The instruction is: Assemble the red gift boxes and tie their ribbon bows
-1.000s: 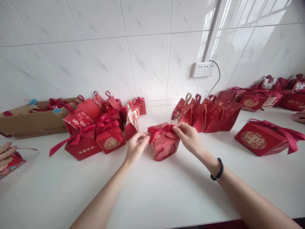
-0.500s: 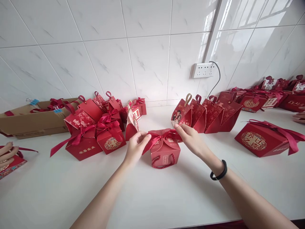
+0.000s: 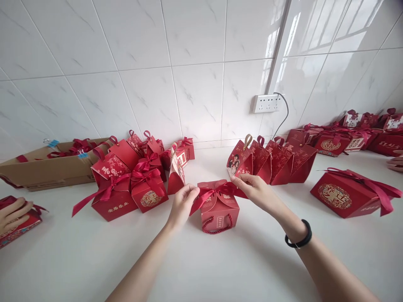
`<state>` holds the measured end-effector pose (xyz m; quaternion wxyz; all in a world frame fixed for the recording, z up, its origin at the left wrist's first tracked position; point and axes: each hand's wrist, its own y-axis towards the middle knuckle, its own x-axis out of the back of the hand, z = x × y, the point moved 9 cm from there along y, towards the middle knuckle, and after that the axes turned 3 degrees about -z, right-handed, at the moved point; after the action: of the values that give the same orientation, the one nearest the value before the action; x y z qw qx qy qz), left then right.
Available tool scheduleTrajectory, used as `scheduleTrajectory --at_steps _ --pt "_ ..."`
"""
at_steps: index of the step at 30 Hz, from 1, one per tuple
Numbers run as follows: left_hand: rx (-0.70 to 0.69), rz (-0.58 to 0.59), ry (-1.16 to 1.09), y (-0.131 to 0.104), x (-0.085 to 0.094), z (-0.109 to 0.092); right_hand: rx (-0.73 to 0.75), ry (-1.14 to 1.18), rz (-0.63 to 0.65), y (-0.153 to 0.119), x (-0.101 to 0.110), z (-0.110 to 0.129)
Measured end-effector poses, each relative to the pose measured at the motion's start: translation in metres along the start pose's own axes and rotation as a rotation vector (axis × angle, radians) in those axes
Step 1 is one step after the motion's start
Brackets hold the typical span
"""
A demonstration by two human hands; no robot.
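Observation:
A small red gift box [image 3: 219,209] with a twisted rope handle stands on the white table in front of me. A dark red ribbon [image 3: 217,191] crosses its top through the flaps, drawn out to both sides. At the box's left, my left hand [image 3: 183,205] is closed, pinching one side of the ribbon between thumb and fingers. My right hand [image 3: 256,191] is closed on the ribbon's other side, right of the box; its fingertips partly hide the ribbon there. A black band circles my right wrist.
Several finished red boxes [image 3: 115,205] with bows stand at left, beside a cardboard carton [image 3: 63,174]. Handled red boxes [image 3: 280,165] stand in a row at right, near a large ribboned box [image 3: 349,195]. Other people's hands [image 3: 14,214] show at both edges. A socket strip [image 3: 267,103] is on the wall.
The view has tilted slightly upward, so everything sits lower in the picture. Both my hands still pinch the ribbon, with little visible movement. The person's hand at far left has shifted over its box.

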<state>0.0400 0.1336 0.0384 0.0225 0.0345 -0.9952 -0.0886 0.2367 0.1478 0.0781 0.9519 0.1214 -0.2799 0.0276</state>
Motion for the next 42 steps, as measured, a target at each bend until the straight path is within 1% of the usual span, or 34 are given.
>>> scheduleTrajectory --at_steps 1,4,5,6,9,11,14,17,22,26,29,31,33,36,40,42 --pt "0.008 -0.002 -0.005 0.0 0.0 0.001 -0.002 0.005 -0.021 0.0 0.006 0.0" --pt "0.019 -0.004 -0.016 -0.001 0.0 0.001 -0.012 0.033 -0.148 -0.001 0.029 0.0" --pt "0.016 -0.003 -0.014 -0.001 0.0 0.001 -0.03 0.035 -0.158 -0.002 0.033 -0.003" --pt "0.011 -0.004 -0.006 -0.002 -0.001 0.0 -0.052 0.035 -0.132 -0.002 0.032 -0.006" --pt "0.003 -0.011 0.028 -0.004 -0.003 -0.001 -0.123 0.011 0.048 -0.002 0.014 -0.017" --pt "0.002 -0.019 0.041 -0.005 -0.004 0.0 -0.151 0.005 0.101 -0.002 0.002 -0.022" --pt "-0.022 -0.035 0.056 -0.006 -0.005 -0.002 -0.185 0.026 0.095 -0.002 -0.007 -0.022" --pt "-0.038 -0.04 0.067 -0.006 -0.006 -0.004 -0.204 0.057 0.099 -0.004 -0.011 -0.016" --pt "-0.044 -0.067 0.047 -0.005 -0.003 -0.002 -0.159 0.114 0.12 -0.007 -0.01 -0.002" --pt "-0.047 -0.049 0.029 -0.004 -0.003 0.0 -0.191 0.152 0.091 -0.005 -0.005 -0.009" --pt "-0.074 -0.054 0.064 -0.003 -0.002 -0.003 -0.156 0.254 0.142 -0.001 -0.008 -0.012" --pt "-0.091 -0.061 0.088 -0.004 -0.001 -0.005 -0.134 0.332 0.212 0.0 -0.012 -0.013" --pt "-0.096 -0.066 0.095 -0.004 -0.001 -0.006 -0.157 0.4 0.279 -0.002 -0.017 -0.016" --pt "-0.09 -0.066 0.095 -0.005 -0.002 -0.006 -0.203 0.507 0.336 -0.004 -0.023 -0.019" --pt "-0.097 -0.064 0.114 -0.005 -0.002 -0.006 -0.237 0.699 0.461 -0.009 -0.035 -0.014" --pt "-0.105 -0.065 0.12 -0.005 -0.002 -0.007 -0.256 0.736 0.493 -0.011 -0.039 -0.012"
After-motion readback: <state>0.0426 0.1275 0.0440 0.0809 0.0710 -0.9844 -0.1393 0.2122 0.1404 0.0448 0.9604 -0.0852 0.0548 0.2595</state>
